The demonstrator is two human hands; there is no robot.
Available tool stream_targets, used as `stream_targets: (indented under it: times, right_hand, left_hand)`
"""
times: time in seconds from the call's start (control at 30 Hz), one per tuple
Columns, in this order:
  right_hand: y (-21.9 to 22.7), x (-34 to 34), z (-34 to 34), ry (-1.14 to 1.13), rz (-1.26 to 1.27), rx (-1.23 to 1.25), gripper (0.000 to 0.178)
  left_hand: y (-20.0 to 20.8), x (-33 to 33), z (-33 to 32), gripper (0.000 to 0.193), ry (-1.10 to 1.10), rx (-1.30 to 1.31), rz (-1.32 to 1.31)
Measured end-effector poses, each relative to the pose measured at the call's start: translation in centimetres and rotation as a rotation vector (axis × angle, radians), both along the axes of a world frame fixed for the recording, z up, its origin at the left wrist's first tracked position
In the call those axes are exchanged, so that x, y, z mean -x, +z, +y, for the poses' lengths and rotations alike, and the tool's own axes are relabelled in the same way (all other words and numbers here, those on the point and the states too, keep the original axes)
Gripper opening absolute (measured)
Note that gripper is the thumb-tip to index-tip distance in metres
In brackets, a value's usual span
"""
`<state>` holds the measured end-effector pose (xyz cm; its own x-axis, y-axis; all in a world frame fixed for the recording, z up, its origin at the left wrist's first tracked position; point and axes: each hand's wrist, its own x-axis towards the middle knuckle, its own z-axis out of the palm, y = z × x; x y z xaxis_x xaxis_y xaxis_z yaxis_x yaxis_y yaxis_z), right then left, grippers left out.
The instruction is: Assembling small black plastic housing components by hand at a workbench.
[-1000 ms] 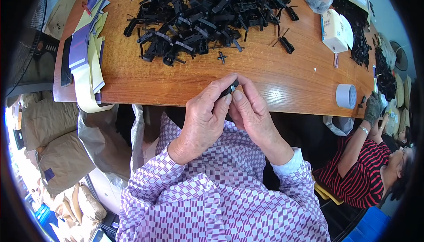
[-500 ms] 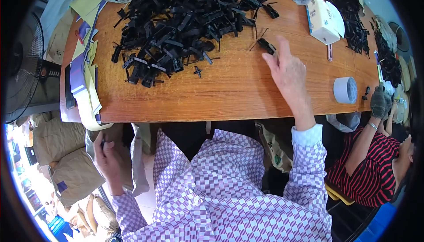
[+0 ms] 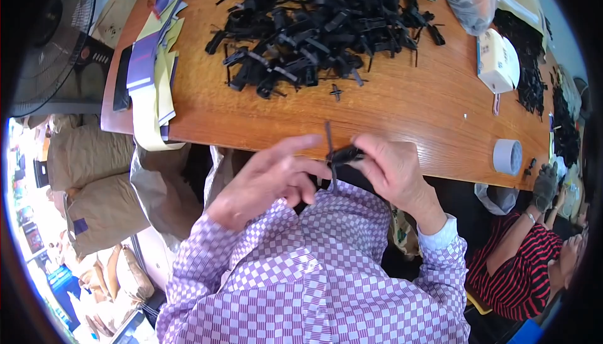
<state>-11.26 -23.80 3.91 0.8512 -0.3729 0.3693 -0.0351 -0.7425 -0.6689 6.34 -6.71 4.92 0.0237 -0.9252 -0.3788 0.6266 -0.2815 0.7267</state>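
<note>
Just off the table's near edge, my right hand (image 3: pixel 399 171) pinches a small black plastic part (image 3: pixel 344 155) with thin crossed arms sticking out at its left end. My left hand (image 3: pixel 267 177) is beside that end, its fingers apart and a little blurred. One of its fingertips comes close to the part's thin arms; whether they touch I cannot tell. Beyond both hands, a big heap of similar black plastic parts (image 3: pixel 314 24) covers the far middle of the table. A single small cross-shaped black piece (image 3: pixel 336 92) lies in front of the heap.
The wooden table (image 3: pixel 251 118) carries purple and yellow papers (image 3: pixel 147 61) and a dark phone-like slab (image 3: pixel 123 79) at left. At right are a tissue pack (image 3: pixel 496 61), a tape roll (image 3: pixel 507 157) and a filled plastic bag (image 3: pixel 469 0). A gloved co-worker's hand (image 3: pixel 545 187) is farther right. Paper sacks (image 3: pixel 94 162) stand lower left.
My right hand has picked up a black part from beside the heap and brought it toward my body. My left hand has risen from beside the table to meet it. The view has shifted left.
</note>
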Motion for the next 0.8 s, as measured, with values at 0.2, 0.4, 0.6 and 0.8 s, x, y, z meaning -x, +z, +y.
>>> stream_targets:
  times: [0.2,0.4,0.6,0.8]
  right_hand:
    - [0.3,-1.3,1.8,0.277,0.035,0.088,0.033]
    - [0.8,-2.7,2.3,0.365,0.08,0.208,0.025]
    - [-0.7,-2.7,3.4,0.256,0.119,-0.053,0.033]
    - [-0.3,-2.2,5.3,0.033,0.283,-0.669,0.025]
  left_hand:
    - [-3.3,-0.3,0.5,0.068,-0.147,0.074,0.334]
    - [-2.8,-1.0,1.1,0.06,-0.161,0.009,0.411]
    - [-3.1,0.0,1.0,0.04,0.021,-0.008,0.303]
    - [-3.0,1.0,0.4,0.03,0.117,0.056,-0.22]
